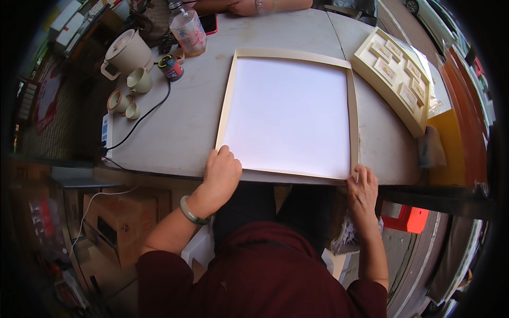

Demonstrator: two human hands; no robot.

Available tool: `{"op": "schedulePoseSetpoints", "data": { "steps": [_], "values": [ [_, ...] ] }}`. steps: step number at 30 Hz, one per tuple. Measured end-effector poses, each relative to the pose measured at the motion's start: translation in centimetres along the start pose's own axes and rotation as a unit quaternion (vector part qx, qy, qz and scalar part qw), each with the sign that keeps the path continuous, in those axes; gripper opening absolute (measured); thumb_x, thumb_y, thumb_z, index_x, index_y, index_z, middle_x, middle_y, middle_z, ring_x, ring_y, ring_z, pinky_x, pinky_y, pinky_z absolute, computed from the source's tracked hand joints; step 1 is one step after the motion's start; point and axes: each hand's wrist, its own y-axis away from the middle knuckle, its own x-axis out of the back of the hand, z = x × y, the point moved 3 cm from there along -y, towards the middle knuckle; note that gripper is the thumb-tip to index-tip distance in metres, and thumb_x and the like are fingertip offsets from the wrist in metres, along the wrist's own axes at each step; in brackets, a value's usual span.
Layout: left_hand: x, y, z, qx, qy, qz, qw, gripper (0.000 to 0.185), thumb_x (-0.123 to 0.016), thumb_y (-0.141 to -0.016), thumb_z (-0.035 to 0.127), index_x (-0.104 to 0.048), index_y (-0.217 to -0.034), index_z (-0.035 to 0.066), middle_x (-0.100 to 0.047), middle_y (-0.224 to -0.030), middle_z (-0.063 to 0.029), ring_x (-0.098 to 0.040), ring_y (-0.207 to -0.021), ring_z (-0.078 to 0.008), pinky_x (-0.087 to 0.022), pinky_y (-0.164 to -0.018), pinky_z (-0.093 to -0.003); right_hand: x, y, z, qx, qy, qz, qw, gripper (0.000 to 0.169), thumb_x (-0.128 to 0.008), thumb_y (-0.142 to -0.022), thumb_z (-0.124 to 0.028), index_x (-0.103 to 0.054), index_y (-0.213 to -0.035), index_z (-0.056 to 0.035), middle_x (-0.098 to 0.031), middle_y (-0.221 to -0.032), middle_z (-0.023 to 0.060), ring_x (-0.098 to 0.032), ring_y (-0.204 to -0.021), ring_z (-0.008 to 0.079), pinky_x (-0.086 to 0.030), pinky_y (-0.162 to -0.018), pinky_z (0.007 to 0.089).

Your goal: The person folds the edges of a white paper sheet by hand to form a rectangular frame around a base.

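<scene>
A shallow cream-coloured box frame (294,55) lies on the table before me, its raised rims around a flat white sheet (292,115). My left hand (223,169) grips the near left corner, fingers curled over the rim. At the near right corner, my right hand (362,187) pinches the rim between thumb and fingers. The frame's near edge runs along the table's front edge. Parts of both near corners are hidden behind my hands.
To the right stands a cream tray (381,85) with several small framed pictures. On the left are an electric kettle (129,51), cups (139,80), a small labelled jar (171,68), a plastic bottle (189,31) and a power strip (106,131). Another person's arms (254,6) rest at the far edge.
</scene>
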Motion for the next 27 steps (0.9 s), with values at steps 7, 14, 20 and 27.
{"op": "schedulePoseSetpoints", "data": {
  "steps": [7, 14, 20, 27],
  "values": [
    [-0.4, 1.1, -0.9, 0.055, 0.085, 0.002, 0.995, 0.015, -0.063, -0.074, 0.001, -0.059, -0.087, 0.006, -0.057, -0.084, -0.0082, -0.057, -0.086, -0.026, -0.052, -0.063, -0.039, -1.0, -0.5, -1.0, 0.017, -0.032, -0.03, 0.999, 0.019, -0.057, -0.08, -0.012, -0.064, -0.097, -0.0064, -0.057, -0.1, 0.0106, -0.054, -0.107, 0.0291, -0.043, -0.084, 0.0391],
    [-1.1, 1.7, -0.2, 0.122, 0.227, 0.07, 0.964, 0.014, -0.067, -0.085, 0.007, -0.062, -0.098, 0.009, -0.057, -0.094, -0.0059, -0.055, -0.093, -0.0273, -0.042, -0.08, -0.0409, -2.3, -0.3, -2.4, -0.081, -0.078, 0.008, 0.994, 0.015, -0.064, -0.089, -0.023, -0.063, -0.099, -0.0118, -0.056, -0.095, 0.0064, -0.053, -0.098, 0.0263, -0.039, -0.084, 0.042],
    [-1.7, 1.8, 0.2, 0.138, 0.205, 0.102, 0.964, 0.018, -0.074, -0.082, 0.016, -0.064, -0.097, 0.012, -0.056, -0.093, -0.0035, -0.053, -0.094, -0.0249, -0.038, -0.091, -0.042, -3.7, -0.1, -2.9, -0.129, -0.087, 0.056, 0.986, 0.021, -0.07, -0.087, -0.029, -0.06, -0.095, -0.012, -0.055, -0.099, 0.0051, -0.052, -0.098, 0.0256, -0.033, -0.098, 0.0502],
    [-2.2, 1.6, 0.2, 0.127, 0.18, 0.113, 0.969, 0.018, -0.076, -0.08, 0.017, -0.064, -0.094, 0.013, -0.055, -0.09, -0.0025, -0.053, -0.093, -0.0242, -0.033, -0.1, -0.0469, -4.1, -0.1, -2.5, -0.099, -0.081, 0.059, 0.99, 0.019, -0.072, -0.083, -0.023, -0.059, -0.094, -0.013, -0.056, -0.095, 0.0029, -0.054, -0.095, 0.0227, -0.027, -0.105, 0.0534]
  ]
}}
